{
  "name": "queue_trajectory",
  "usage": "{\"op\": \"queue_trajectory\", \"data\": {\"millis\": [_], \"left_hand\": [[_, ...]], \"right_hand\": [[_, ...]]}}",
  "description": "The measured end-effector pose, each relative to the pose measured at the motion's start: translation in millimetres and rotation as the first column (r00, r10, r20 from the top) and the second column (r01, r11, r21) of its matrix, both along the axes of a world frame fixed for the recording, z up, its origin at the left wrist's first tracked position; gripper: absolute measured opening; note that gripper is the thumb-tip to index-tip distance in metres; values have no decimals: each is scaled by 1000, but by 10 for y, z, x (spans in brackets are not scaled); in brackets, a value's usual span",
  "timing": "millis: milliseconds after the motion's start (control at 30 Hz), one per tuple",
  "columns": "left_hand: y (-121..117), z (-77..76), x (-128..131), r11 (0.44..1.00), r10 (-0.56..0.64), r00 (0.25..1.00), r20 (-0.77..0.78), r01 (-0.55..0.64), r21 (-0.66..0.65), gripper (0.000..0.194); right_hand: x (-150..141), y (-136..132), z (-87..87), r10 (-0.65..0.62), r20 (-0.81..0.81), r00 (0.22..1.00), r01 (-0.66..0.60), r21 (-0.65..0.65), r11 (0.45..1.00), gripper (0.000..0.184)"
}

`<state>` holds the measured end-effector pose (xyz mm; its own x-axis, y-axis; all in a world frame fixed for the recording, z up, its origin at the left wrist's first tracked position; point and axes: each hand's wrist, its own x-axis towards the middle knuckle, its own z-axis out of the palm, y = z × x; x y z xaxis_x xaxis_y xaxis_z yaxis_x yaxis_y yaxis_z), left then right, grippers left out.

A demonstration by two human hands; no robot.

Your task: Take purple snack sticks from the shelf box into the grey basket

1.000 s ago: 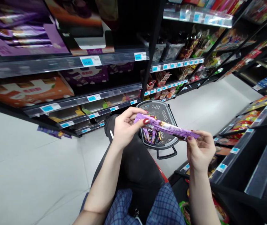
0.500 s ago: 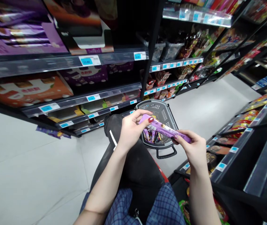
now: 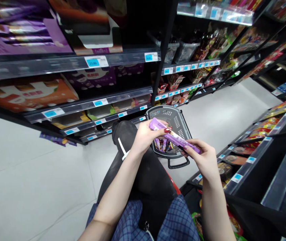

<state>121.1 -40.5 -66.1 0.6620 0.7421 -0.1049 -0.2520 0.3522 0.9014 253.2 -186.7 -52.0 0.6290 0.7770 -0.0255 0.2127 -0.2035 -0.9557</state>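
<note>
I hold a long purple snack packet [image 3: 173, 135] with both hands above a dark shopping basket [image 3: 176, 117] that stands on the floor. My left hand [image 3: 146, 135] pinches the packet's far left end between thumb and fingers. My right hand [image 3: 203, 159] grips its near right end. Several wrapped snacks lie in the basket, partly hidden by the packet and my hands. My bent knee in black trousers [image 3: 133, 160] is below my left hand.
Black shelves with blue price tags [image 3: 92, 62] run along the left, stocked with purple and orange boxes [image 3: 29, 95]. Lower black racks with packets [image 3: 263, 129] stand at the right. A pale floor aisle [image 3: 220, 110] leads away between them.
The packet has come down and closer over the basket, tilting more along its length. My right hand slid up the packet toward the left hand, and both hands drew nearer together.
</note>
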Motion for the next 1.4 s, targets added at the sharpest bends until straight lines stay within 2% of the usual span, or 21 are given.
{"op": "queue_trajectory", "data": {"millis": [67,133,233,333,400,467,533,600,700,767,833,900,1000,1067,1200,1267,1333,1400], "left_hand": [[9,5,-21,999,17,1000,17,-18,45,27],[29,25,-67,996,-29,998,60,24,85,26],[85,52,-159,970,-244,957,160,241,40,41],[151,48,-241,852,-499,842,204,520,-62,62],[177,34,-271,773,-602,774,199,627,-101,59],[170,28,-272,728,-657,731,186,679,-97,53],[124,40,-238,712,-688,711,142,700,-57,55],[44,64,-172,702,-709,701,74,712,-23,60],[-109,93,-38,695,-719,695,-5,719,-12,45],[-213,95,54,733,-680,733,-24,680,-20,29],[-308,78,138,809,-588,807,-46,588,-29,19],[-388,45,207,877,-478,873,-100,480,-3,18],[-475,-12,279,916,-358,910,-209,386,107,15],[-511,-33,305,905,-381,896,-230,412,109,16],[-542,-19,312,822,-568,816,-111,554,-133,33],[-543,-3,303,788,-599,798,-71,572,-226,41],[-540,6,294,762,-623,780,-55,589,-268,44],[-533,4,293,746,-648,759,-67,614,-257,43]], "right_hand": [[21,-14,1,62,-29,998,-62,-28,998,21],[51,-44,0,73,50,996,-74,6,997,18],[97,-93,24,-5,293,956,-54,193,980,13],[158,-114,104,-74,442,894,-81,323,943,16],[214,-106,174,-79,472,878,-101,343,934,17],[271,-83,237,-75,461,884,-115,370,922,14],[308,-47,282,-91,396,914,-90,416,905,14],[308,1,305,-95,257,962,-31,444,896,21],[251,77,299,-47,-13,999,48,433,900,38],[196,118,269,2,-171,985,74,437,897,35],[145,143,221,45,-278,960,90,452,887,30],[105,154,162,41,-318,947,111,446,888,34],[72,156,91,-47,-313,949,162,352,922,31],[65,155,75,-90,-323,942,189,289,938,31],[65,155,90,-103,-363,926,196,228,954,32],[74,171,79,-108,-379,919,199,208,958,32],[93,206,31,-110,-423,900,205,186,961,32],[120,259,-57,-109,-472,875,197,142,970,32]]}}
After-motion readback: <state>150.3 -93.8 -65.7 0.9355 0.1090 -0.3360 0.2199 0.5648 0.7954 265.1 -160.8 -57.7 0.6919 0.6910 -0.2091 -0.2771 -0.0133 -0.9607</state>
